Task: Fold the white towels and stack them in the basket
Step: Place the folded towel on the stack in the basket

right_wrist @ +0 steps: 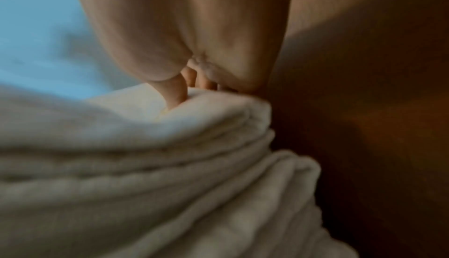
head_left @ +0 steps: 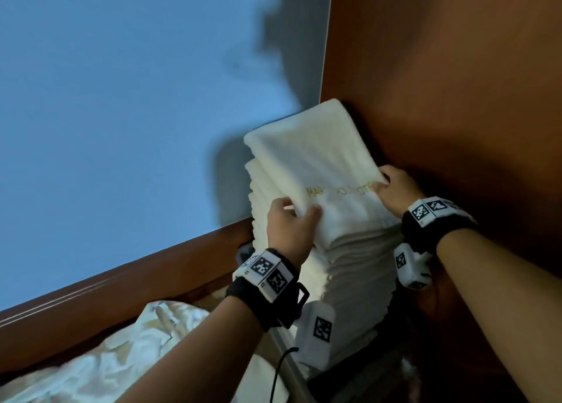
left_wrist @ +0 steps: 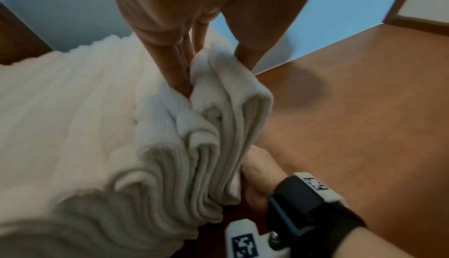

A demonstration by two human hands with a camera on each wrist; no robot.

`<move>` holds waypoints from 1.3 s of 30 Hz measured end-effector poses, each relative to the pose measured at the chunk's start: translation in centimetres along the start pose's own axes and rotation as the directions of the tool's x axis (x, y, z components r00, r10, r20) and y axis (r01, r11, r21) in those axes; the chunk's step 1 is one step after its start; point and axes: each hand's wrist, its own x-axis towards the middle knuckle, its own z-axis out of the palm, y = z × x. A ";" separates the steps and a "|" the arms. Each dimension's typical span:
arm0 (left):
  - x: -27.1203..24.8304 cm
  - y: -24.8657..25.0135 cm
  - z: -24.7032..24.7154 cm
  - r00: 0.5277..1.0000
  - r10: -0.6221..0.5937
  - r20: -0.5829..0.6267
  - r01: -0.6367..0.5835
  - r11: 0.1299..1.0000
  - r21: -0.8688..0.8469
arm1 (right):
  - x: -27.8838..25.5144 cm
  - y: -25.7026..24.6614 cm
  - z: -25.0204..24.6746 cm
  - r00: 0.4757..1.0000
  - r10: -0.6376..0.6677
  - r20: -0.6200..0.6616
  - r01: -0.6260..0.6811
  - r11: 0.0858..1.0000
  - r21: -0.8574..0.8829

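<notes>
A folded white towel (head_left: 313,156) with gold lettering lies on top of a tall stack of folded white towels (head_left: 349,269) in the corner. My left hand (head_left: 292,220) pinches the top towel's near left corner, thumb on top. My right hand (head_left: 392,189) grips its near right corner. In the left wrist view my left hand's fingers (left_wrist: 179,66) dig between the top towel (left_wrist: 223,93) and the stack (left_wrist: 73,108), and my right hand (left_wrist: 260,175) shows at the other corner. In the right wrist view my right hand's fingers (right_wrist: 175,93) press into the towel (right_wrist: 206,118). The basket is hidden under the stack.
A brown wooden panel (head_left: 456,83) rises right behind and beside the stack. A pale blue wall (head_left: 121,98) with a wooden ledge (head_left: 121,284) runs to the left. Crumpled white linen (head_left: 121,357) lies at lower left, and a grey rail (head_left: 289,360) passes below my left wrist.
</notes>
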 end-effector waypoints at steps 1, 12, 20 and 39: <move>-0.4 0.6 0.2 1.000 -0.005 -0.004 0.005 1.000 -0.014 | 0.1 0.1 0.0 0.999 -0.008 -0.031 0.009 1.000 0.019; -1.5 1.9 -2.3 0.995 -0.064 0.074 0.053 0.990 0.134 | -1.5 0.7 -0.4 1.000 -0.008 0.021 0.011 0.988 -0.155; 8.8 4.7 -3.8 0.846 0.279 0.454 -0.520 0.243 0.819 | -4.4 -4.5 0.4 0.956 -0.262 0.132 0.288 0.921 -0.261; 19.1 0.5 -5.9 0.848 -0.045 0.528 -0.528 0.016 0.849 | -4.2 -4.2 6.7 0.907 0.058 0.417 0.086 0.944 -0.318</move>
